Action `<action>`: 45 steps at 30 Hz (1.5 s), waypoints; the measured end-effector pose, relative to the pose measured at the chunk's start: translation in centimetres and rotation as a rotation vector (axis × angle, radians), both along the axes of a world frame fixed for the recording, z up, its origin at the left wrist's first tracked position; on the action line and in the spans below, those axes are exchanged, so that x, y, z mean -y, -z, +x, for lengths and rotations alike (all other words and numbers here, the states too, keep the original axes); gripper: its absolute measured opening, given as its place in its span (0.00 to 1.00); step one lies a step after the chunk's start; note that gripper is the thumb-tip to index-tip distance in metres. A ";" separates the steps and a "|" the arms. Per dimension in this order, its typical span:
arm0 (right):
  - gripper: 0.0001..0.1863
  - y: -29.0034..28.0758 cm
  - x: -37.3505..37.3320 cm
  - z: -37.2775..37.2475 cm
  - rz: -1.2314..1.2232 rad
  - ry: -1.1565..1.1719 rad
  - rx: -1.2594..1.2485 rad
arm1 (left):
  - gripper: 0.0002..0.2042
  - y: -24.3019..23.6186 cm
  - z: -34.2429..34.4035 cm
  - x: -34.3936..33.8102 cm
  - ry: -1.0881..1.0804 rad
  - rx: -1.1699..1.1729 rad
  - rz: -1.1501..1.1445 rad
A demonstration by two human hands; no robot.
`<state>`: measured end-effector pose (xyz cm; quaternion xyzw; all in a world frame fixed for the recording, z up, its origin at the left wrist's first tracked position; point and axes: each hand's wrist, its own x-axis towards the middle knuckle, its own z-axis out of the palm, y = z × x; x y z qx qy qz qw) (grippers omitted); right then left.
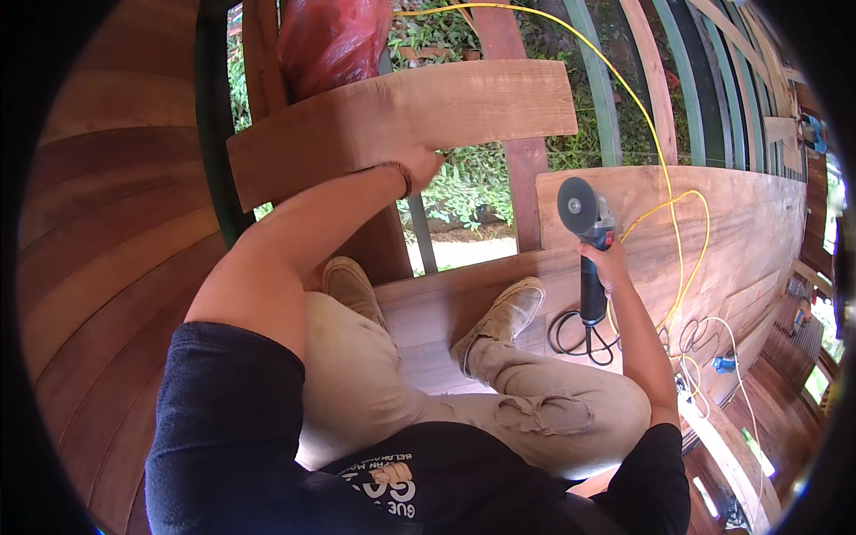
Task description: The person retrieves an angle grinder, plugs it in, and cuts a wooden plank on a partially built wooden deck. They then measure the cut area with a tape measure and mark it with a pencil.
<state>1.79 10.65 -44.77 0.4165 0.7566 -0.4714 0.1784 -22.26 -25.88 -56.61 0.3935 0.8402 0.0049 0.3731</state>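
My right hand [610, 266] is wrapped round the body of an angle grinder [591, 290], held upright with its dark round disc [576, 207] at the top. A black cord hangs in loops below its handle. Against the near edge of a loose brown wooden plank [401, 102] is my left hand [419, 169], its fingers closed. They are partly blurred, and what they hold, if anything, is too small to make out. The plank lies across dark joists [526, 178], over a gap with green plants below.
A red plastic bag [334, 45] sits beyond the plank. A yellow cord [664, 152] runs from the far side down past the grinder. Wide floorboards [731, 214] extend to the right, with a blue tool [724, 364] on them. Open joists continue at far right. My shoes [504, 312] stand beside the gap.
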 end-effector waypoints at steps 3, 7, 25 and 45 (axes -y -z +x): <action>0.22 0.9 0.6 -0.2 0.030 -0.053 0.083 | 0.08 0.2 -2.1 1.3 -0.111 -0.170 0.126; 0.24 1.7 1.3 -1.4 0.147 -0.165 0.112 | 0.09 -0.2 -3.1 2.1 -0.160 -0.194 0.231; 0.25 2.9 1.3 -5.2 0.161 -0.193 0.167 | 0.14 -1.2 -4.0 0.5 -0.138 -0.076 0.084; 0.26 2.5 1.3 -6.7 0.155 -0.214 0.183 | 0.15 -0.9 -3.9 0.3 -0.154 -0.110 0.069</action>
